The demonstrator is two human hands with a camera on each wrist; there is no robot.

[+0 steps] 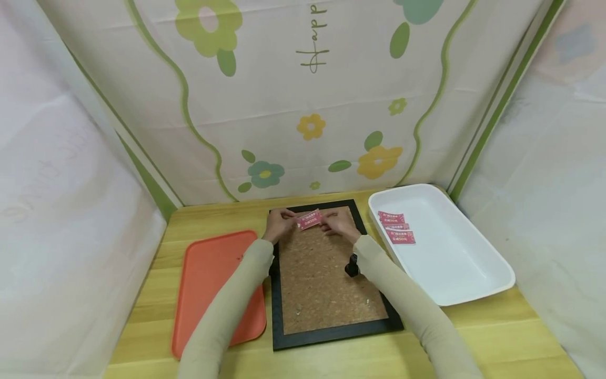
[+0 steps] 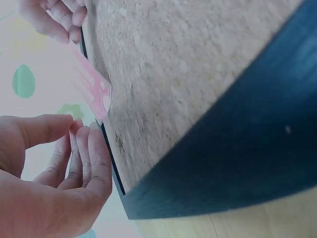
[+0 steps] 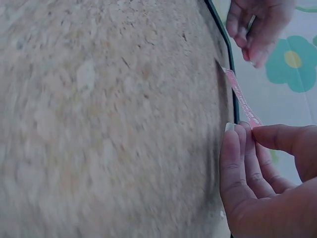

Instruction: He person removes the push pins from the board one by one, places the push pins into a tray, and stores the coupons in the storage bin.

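Over the far end of a black-framed cork board point(image 1: 326, 279), my right hand point(image 1: 340, 223) pinches a pink coupon point(image 1: 310, 219) by its right end, between thumb and fingertips. The coupon is tilted, its left end close over the cork. My left hand point(image 1: 279, 224) is beside that left end; the wrist views show a small gap between them. Its thumb point(image 2: 52, 128) meets the curled fingertips, and no held thing shows there; I cannot tell whether something tiny is hidden inside. Tiny light specks dot the near part of the cork.
On the right, a white tray point(image 1: 450, 247) holds several pink coupons point(image 1: 401, 237) near its left wall. An orange tray point(image 1: 203, 289) lies left of the board, with tiny dark bits partly behind my left sleeve. A flower-printed curtain point(image 1: 284, 100) rises at the table's back edge.
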